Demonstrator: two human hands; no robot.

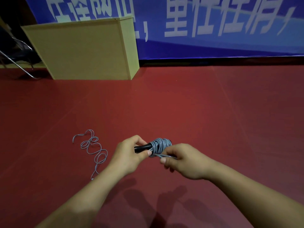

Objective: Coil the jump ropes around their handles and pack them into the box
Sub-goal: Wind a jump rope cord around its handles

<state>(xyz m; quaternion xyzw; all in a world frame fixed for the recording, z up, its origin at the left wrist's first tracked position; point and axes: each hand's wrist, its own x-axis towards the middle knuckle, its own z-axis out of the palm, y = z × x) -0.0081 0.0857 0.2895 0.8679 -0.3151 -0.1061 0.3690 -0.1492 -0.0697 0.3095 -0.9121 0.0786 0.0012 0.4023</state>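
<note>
My left hand [130,155] grips the black handles [141,148] of a jump rope, held level above the red floor. Grey rope [160,144] is wound in several turns around the handles' right part. My right hand [182,159] pinches a short stretch of that grey rope just below the coil. The rest of the grey rope [94,149] lies in loose loops on the floor to the left, its run towards my hands hidden behind my left forearm. A tall pale yellow box [85,50] stands at the back left, its inside not visible.
A blue banner [213,27] with white characters covers the wall behind. A metal chair frame [18,63] stands left of the box. The red floor [213,112] stretches wide on the right.
</note>
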